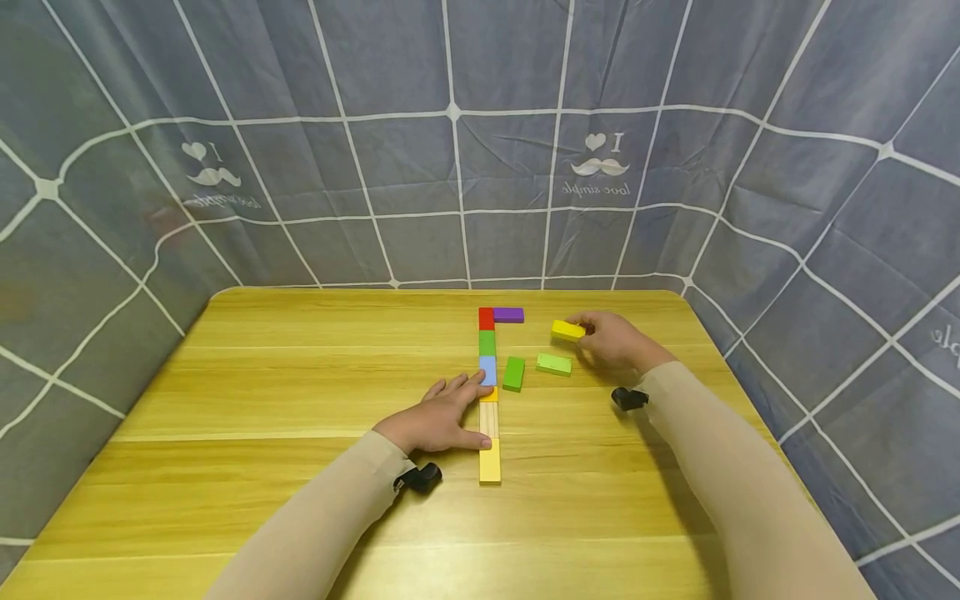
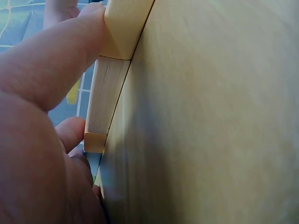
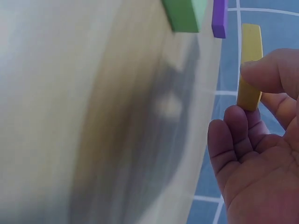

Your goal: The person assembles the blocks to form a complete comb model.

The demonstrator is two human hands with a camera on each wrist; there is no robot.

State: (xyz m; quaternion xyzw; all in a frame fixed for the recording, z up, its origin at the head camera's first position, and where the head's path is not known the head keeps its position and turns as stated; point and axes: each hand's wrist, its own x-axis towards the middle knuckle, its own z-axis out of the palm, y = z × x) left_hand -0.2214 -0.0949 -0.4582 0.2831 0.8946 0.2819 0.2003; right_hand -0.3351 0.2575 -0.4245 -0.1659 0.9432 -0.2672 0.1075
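Note:
My right hand (image 1: 611,337) pinches a yellow block (image 1: 567,331) between thumb and fingers, raised off the table in the right wrist view. My left hand (image 1: 441,417) lies along a straight row of blocks with its fingers spread. Its thumb touches the pale yellow block (image 1: 490,467) at the near end, and its fingertips reach the blue block (image 1: 487,367) and the orange block (image 1: 491,397), which is partly covered. A plain wood block (image 2: 107,93) sits between orange and pale yellow. Farther along are a green block (image 1: 487,343) and a red block (image 1: 486,319).
A purple block (image 1: 509,315) extends right from the red one at the far end. Right of the row, a bright green block (image 1: 513,374) and a lime block (image 1: 553,365) lie loose on the wooden table (image 1: 300,358). A grey curtain (image 1: 405,167) surrounds its far side and both sides.

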